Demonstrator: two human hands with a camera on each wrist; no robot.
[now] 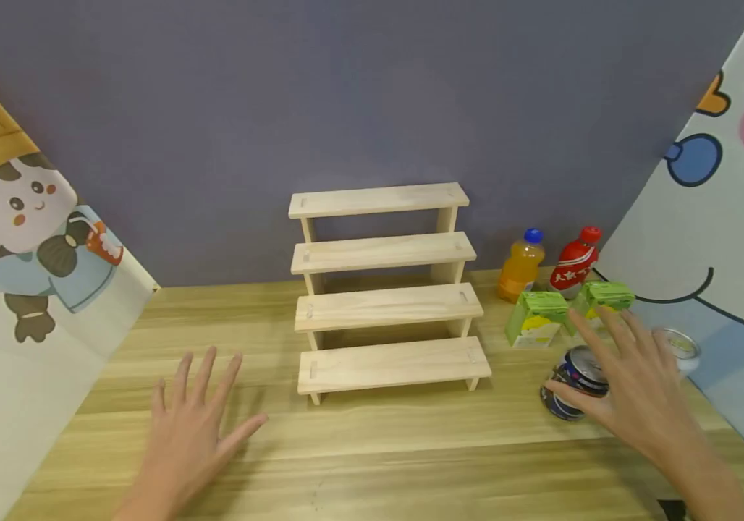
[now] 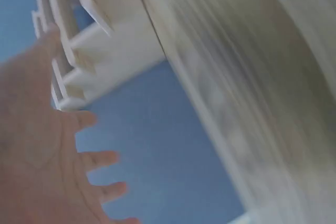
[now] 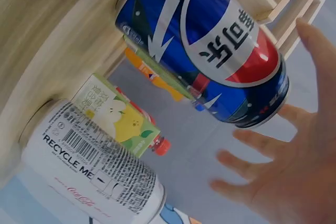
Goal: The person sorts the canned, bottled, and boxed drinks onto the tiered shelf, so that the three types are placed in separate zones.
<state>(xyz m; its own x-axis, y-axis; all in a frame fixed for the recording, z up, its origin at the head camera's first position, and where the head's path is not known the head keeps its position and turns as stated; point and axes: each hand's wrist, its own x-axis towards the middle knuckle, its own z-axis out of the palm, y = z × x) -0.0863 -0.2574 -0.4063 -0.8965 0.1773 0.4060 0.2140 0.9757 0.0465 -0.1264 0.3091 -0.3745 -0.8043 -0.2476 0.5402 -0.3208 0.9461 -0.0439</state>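
Observation:
My right hand [image 1: 639, 383] is spread over the drinks at the table's right side, fingers straight and thumb out. Nearest to it stands a blue Pepsi can [image 3: 226, 51], upright on the table and partly covered by the hand in the head view. A white Coca-Cola can [image 3: 94, 166] is just to the right of that hand. Above the bare wood on the left, my left hand [image 1: 186, 427] has its fingers spread and holds nothing. Between the two hands stands a four-step wooden rack [image 1: 391, 365] with bare shelves.
Two green juice cartons [image 1: 537, 318] stand behind the Pepsi can. Farther back are an orange drink bottle [image 1: 520, 269] with a blue cap and a red bottle [image 1: 574, 264]. A grey wall [image 1: 372, 94] closes the back, with printed panels [image 1: 724, 239] at both sides.

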